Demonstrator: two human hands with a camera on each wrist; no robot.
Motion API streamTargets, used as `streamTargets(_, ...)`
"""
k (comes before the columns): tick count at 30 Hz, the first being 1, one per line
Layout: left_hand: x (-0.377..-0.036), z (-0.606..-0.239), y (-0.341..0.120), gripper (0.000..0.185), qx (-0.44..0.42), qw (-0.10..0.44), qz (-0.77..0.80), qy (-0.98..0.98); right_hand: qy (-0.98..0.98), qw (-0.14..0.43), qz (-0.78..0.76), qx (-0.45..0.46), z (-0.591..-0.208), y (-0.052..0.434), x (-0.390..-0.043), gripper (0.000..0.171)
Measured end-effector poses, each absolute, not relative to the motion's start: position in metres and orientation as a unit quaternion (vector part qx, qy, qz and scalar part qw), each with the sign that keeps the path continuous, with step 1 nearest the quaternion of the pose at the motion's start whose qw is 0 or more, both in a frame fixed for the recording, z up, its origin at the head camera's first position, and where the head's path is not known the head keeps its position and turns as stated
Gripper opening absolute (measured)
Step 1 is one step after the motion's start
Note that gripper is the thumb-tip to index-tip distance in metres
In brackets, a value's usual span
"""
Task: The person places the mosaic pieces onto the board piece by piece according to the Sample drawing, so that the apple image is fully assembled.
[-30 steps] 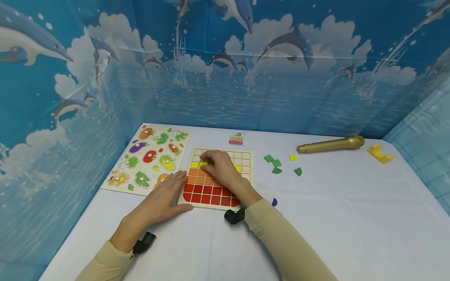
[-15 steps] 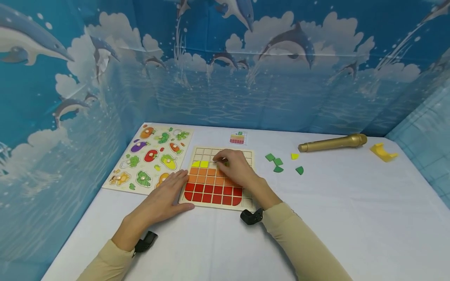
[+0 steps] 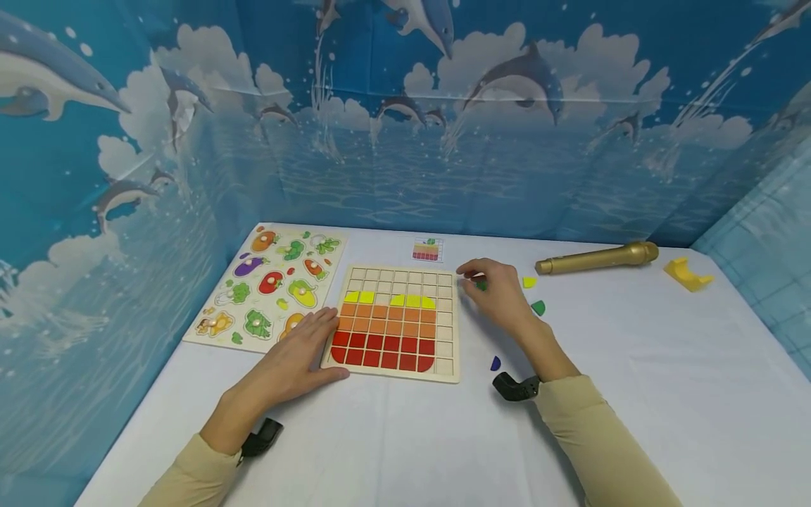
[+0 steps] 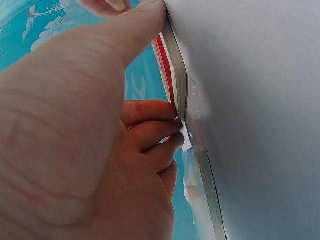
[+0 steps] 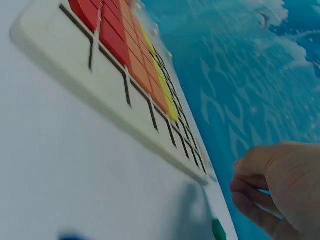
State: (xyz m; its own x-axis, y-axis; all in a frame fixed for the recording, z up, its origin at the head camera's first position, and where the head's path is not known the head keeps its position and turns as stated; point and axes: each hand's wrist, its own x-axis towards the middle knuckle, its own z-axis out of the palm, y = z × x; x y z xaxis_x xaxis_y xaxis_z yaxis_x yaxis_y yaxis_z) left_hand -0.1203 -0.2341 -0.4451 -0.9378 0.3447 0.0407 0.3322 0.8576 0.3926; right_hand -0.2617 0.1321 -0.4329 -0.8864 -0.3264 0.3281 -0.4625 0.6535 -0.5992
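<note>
My left hand [image 3: 288, 362] lies along the left edge of a wooden grid board [image 3: 447, 331], fingers extended, thumb at its front left corner. Red tiles [image 3: 383, 352] fill the board's two near rows, orange tiles [image 3: 386, 318] the rows above. Yellow tiles [image 3: 405, 301] form a row with one gap in it. My right hand [image 3: 500, 292] hovers right of the board, fingers loosely bent with nothing visible between them. It partly hides green pieces [image 3: 481, 284]. A loose yellow tile [image 3: 529, 282] and a green quarter-round piece [image 3: 538, 308] lie just beyond it.
A vegetable puzzle board [image 3: 262, 282] lies at the left. A small pattern card [image 3: 427, 250] is behind the grid board. At the back right are a gold microphone [image 3: 598, 258] and a yellow holder [image 3: 687, 274]. A blue piece [image 3: 495, 363] lies near my right wrist.
My right hand has moved right, off the grid board to the loose pieces, uncovering the yellow row. My left hand has stayed in place.
</note>
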Motion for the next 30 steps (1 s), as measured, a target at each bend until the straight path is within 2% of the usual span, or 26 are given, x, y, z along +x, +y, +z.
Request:
streamTargets(6,-0.121,-0.445,-0.235,0.094,0.181,0.012,0.2,0.963,-0.906,0.146,0.361,0.168,-0.435,0.167,-0.26,0.019)
streamTargets(16,-0.12,-0.445,-0.235,0.094,0.182,0.012,0.201,0.963,-0.916,0.225,0.328,0.046,-0.444,0.192,-0.254,0.016)
streamTargets(23,-0.121,-0.445,-0.235,0.095,0.18,0.012,0.194,0.964,-0.929,0.232,0.288,0.008,-0.453,0.199,-0.258,0.022)
streamTargets(30,-0.121,-0.446,-0.234,0.095,0.177,0.011,0.189,0.966,-0.936,0.222,0.273,0.023,-0.455,0.199,-0.258,0.025)
